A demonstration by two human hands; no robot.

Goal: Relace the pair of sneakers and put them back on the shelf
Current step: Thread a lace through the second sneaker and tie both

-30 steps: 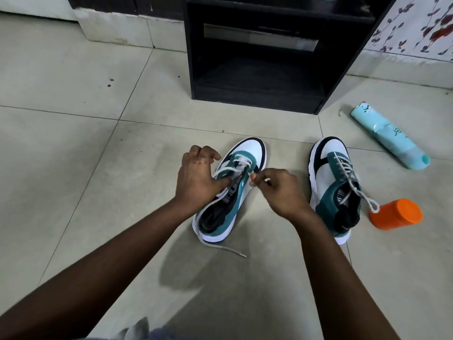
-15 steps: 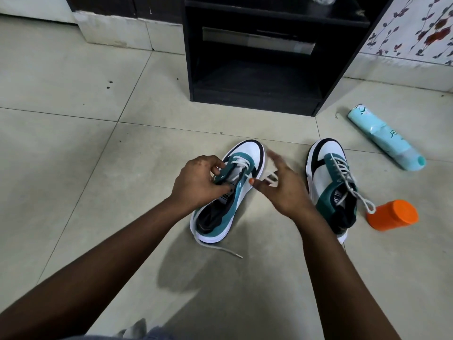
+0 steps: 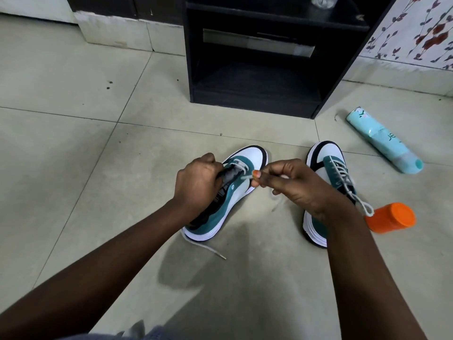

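Two white, teal and black sneakers lie on the tiled floor. My left hand (image 3: 196, 185) grips the tongue area of the left sneaker (image 3: 235, 195), which is tipped onto its side. My right hand (image 3: 296, 185) pinches the white lace (image 3: 246, 177) coming out of that shoe's eyelets. The lace's other end (image 3: 208, 249) trails on the floor behind the heel. To the right stands the laced right sneaker (image 3: 328, 173), partly hidden by my right wrist. The black shelf unit (image 3: 257, 69) stands open straight ahead.
A light blue bottle (image 3: 384, 141) lies on the floor at the right. An orange-capped container (image 3: 392, 218) lies beside the right sneaker's heel. A floral wall panel (image 3: 416, 28) is at the far right. Some clear object (image 3: 323, 0) sits on the shelf top.
My right hand has closed from spread fingers into a pinch on the lace and pulled it rightward. My left hand has shifted up onto the tongue, and the shoe has tilted more.
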